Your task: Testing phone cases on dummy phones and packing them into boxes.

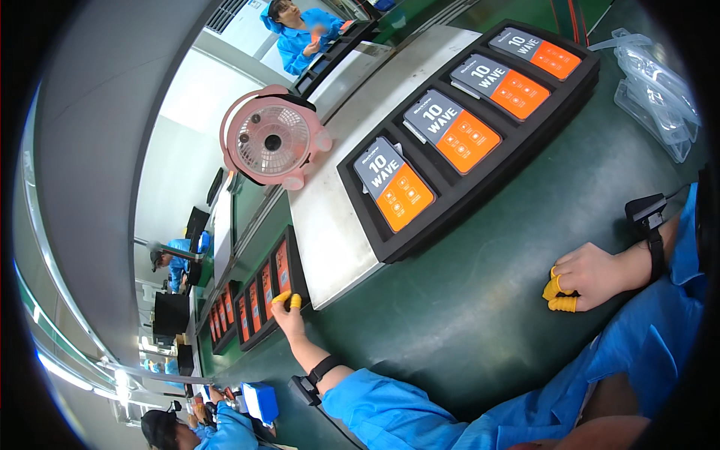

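My left hand [290, 319], with yellow finger cots on its fingertips, reaches to the near corner of a black foam tray [298, 271] at the left. Its fingers close on the tray's edge. Several orange-faced phones [268, 287] lie in that tray's slots. My right hand [589, 277] rests on the green tabletop [465, 300] with its fingers curled, also in yellow cots; nothing shows in it. Farther off, a larger black foam tray [465, 196] holds a row of phones [395, 184] under grey-and-orange film.
The larger tray sits on a pale metal plate [330, 240], beside a pink fan [271, 141]. Clear plastic pieces [656, 94] lie at the far right. Another black tray [223, 319] stands farther left. People in blue [300, 41] work nearby, one beside a blue bin [259, 403].
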### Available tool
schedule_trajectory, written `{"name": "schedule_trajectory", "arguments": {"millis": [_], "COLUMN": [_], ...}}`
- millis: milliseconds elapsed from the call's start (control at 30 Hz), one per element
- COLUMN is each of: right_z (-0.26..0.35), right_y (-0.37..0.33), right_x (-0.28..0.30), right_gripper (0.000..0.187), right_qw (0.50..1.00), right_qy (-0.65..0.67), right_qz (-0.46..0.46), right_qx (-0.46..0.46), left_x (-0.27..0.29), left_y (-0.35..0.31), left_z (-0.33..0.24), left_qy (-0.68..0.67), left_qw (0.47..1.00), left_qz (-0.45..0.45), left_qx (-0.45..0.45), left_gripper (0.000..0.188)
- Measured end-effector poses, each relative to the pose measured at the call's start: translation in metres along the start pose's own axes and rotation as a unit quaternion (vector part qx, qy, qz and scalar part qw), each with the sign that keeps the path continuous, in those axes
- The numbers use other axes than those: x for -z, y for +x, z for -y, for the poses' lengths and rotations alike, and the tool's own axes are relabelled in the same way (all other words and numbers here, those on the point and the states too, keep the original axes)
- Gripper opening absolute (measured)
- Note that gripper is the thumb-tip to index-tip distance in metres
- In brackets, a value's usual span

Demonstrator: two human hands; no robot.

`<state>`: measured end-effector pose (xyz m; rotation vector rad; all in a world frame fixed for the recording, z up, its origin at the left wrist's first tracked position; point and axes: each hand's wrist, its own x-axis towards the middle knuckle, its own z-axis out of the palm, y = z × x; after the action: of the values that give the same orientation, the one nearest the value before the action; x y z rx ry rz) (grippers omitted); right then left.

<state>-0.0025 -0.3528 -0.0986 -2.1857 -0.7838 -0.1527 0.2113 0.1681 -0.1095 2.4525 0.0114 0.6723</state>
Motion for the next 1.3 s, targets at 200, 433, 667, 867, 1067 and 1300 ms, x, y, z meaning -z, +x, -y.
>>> {"name": "schedule_trajectory", "arguments": {"millis": [200, 433, 667, 867, 1067, 1300], "right_z": [0.003, -0.002, -0.001, -0.009, -0.001, -0.015], "right_y": [0.005, -0.002, 0.006, -0.004, 0.013, -0.008], "right_x": [-0.001, -0.006, -0.011, -0.002, -0.001, -0.02], "right_gripper": [0.008, 0.007, 0.006, 0.009, 0.015, 0.019], "right_qw": [1.0, 1.0, 1.0, 0.999, 0.995, 0.996], "right_qy": [-0.001, -0.003, -0.003, -0.028, -0.081, -0.053], "right_qz": [0.001, -0.014, 0.004, 0.011, 0.029, 0.066], "right_qx": [0.017, 0.019, 0.013, 0.014, 0.058, 0.007], "left_x": [-0.017, -0.017, 0.045, 0.038, 0.083, 0.033], "left_y": [-0.005, 0.019, -0.004, -0.079, -0.17, -0.291], "left_z": [-0.03, -0.014, -0.038, -0.102, -0.175, -0.295], "left_qy": [0.244, -0.021, -0.191, -0.275, -0.327, -0.237], "left_qw": [0.959, 0.953, 0.901, 0.938, 0.916, 0.953], "left_qz": [-0.101, -0.303, -0.389, -0.209, -0.215, -0.191], "left_qx": [-0.099, 0.012, 0.001, -0.018, -0.094, 0.0], "left_gripper": [0.022, 0.019, 0.021, 0.023, 0.024, 0.022]}}
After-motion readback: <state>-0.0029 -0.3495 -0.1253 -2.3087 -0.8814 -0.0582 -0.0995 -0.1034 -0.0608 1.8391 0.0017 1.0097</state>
